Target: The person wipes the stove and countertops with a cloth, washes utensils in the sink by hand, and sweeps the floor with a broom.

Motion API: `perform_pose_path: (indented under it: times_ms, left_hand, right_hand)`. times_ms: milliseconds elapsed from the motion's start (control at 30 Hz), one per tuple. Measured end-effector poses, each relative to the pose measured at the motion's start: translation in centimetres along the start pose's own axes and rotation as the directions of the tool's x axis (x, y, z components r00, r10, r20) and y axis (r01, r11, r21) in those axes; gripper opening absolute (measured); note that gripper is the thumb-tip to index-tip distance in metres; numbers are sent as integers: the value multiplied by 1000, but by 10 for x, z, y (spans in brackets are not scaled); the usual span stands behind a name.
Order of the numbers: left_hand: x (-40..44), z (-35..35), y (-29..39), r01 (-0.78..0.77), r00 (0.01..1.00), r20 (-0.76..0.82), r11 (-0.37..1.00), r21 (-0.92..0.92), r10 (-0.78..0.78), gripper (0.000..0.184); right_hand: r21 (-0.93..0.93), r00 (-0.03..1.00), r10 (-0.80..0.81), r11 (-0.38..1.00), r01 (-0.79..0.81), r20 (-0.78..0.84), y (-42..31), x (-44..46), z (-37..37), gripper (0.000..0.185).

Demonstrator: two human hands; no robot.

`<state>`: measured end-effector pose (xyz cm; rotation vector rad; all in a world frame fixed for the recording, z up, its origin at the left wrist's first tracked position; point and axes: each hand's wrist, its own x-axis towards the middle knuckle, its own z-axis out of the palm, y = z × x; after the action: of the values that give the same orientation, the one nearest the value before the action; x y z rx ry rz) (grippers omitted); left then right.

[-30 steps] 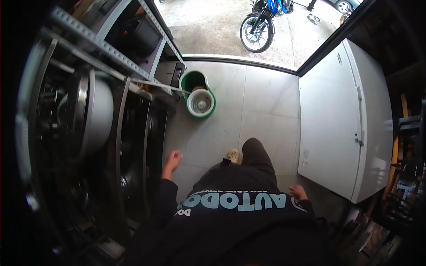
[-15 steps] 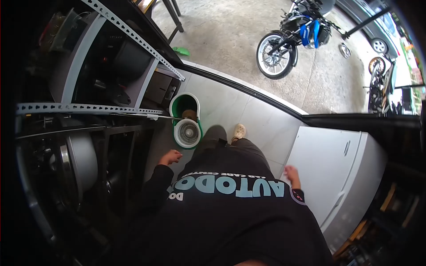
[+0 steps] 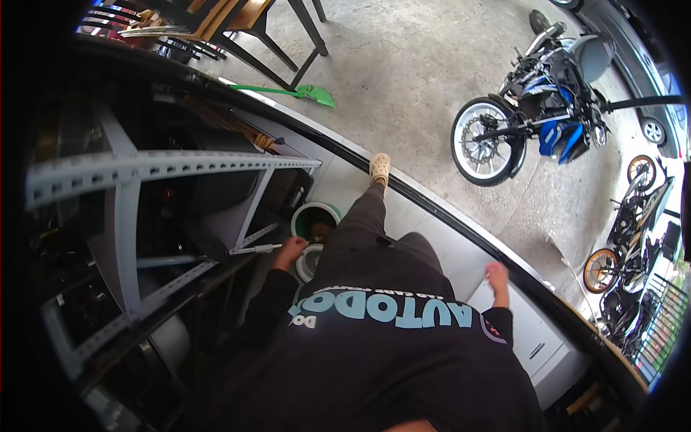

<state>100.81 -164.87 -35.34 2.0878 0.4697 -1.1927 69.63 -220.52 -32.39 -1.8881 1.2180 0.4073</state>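
My left hand [image 3: 291,252] is loosely closed beside the spin-mop bucket [image 3: 317,207], and nothing shows in it. In the view it overlaps the end of a pale mop handle [image 3: 259,249]; I see no grip on the handle. Inside the green-lined bucket lies something brown [image 3: 322,231], and the white wringer basket [image 3: 309,263] is partly hidden by my hand and leg. My right hand [image 3: 497,277] hangs with curled fingers above a white cabinet or appliance [image 3: 529,331], slightly blurred, with no object visible in it.
My foot in a beige clog [image 3: 380,169] is at the black door track [image 3: 345,156]. Outside are a blue motorcycle [image 3: 551,119], a green dustpan [image 3: 315,94] and a wooden chair [image 3: 248,16]. A metal shelf frame [image 3: 180,165] stands on the left.
I have stepped forward; my clog has moved to the door track. The bucket and the white cabinet or appliance are now nearer my body, and more of the outdoor area shows.
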Motion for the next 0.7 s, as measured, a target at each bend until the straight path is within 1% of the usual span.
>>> perform_pose_path:
  times_ms: [33,67,100,133,167,233,267,300,333,367,400,433,467,500,533,567,600,633,667,700]
  left_hand:
    - [9,-13,36,-175,980,-75,976,128,185,24]
    - [18,-23,72,-330,922,-114,905,268,369,23]
    - [24,-32,110,-362,914,-121,914,183,387,22]
    - [27,-39,151,-395,905,-130,914,97,405,20]
    - [21,-44,195,-399,905,-166,917,-15,391,18]
    - [36,-47,240,-326,942,-172,907,-265,288,17]
    - [43,-46,253,-325,942,-176,908,-264,286,17]
    - [51,-44,262,-319,946,-135,911,-262,293,19]
    - [56,-43,267,-313,950,-96,913,-262,298,21]
    - [63,-40,274,-314,949,-108,910,-270,295,21]
    - [73,-40,282,-396,911,-170,912,-106,376,23]
    - [81,-44,291,-459,861,-207,885,73,464,25]
    - [87,-51,308,-460,843,-236,875,150,484,28]
    - [98,-59,316,-481,776,-259,806,344,574,29]
    - [119,-75,328,-490,679,-269,694,527,683,29]
    - [135,-93,340,-445,700,-246,679,584,670,34]
    - [155,-110,347,-417,567,-229,516,748,791,35]
    - [191,-133,349,-358,503,-204,417,836,840,36]
    - [197,-151,368,-264,493,-261,429,864,830,41]
    - [218,-178,381,-173,646,-298,515,839,702,39]
  right_hand:
    - [-24,954,175,984,-174,242,-20,-8,15,17]
    - [27,852,293,941,-337,434,-51,-22,23,19]
    - [-45,775,375,910,-411,508,-86,-36,22,24]
    - [-21,745,428,873,-487,511,-115,-44,19,29]
    - [-20,738,434,868,-496,516,-121,-42,20,29]
    - [88,880,357,912,-401,314,-120,-37,17,28]
    - [144,904,340,912,-384,258,-111,-29,14,27]
    - [133,902,341,914,-384,264,-108,-15,6,27]
    - [74,914,311,937,-340,262,-103,0,-3,24]
    - [21,927,272,958,-287,257,-101,20,-15,22]
    - [-48,936,255,967,-251,242,-104,43,-30,21]
    - [-109,943,244,968,-225,226,-110,60,-46,19]
    - [-120,973,196,976,-182,119,-117,77,-59,18]
    - [-122,990,141,983,-140,-2,-127,85,-67,17]
    - [-53,984,115,991,-123,-138,-157,85,-74,20]
    - [34,952,94,996,-88,-291,-191,81,-82,22]
    - [-43,933,-8,999,-8,-359,-219,78,-85,22]
    - [-258,869,-246,955,143,-429,-204,91,-78,21]
    - [-182,891,-165,979,95,-422,-240,91,-74,21]
    - [-105,915,-83,994,45,-394,-279,74,-73,22]
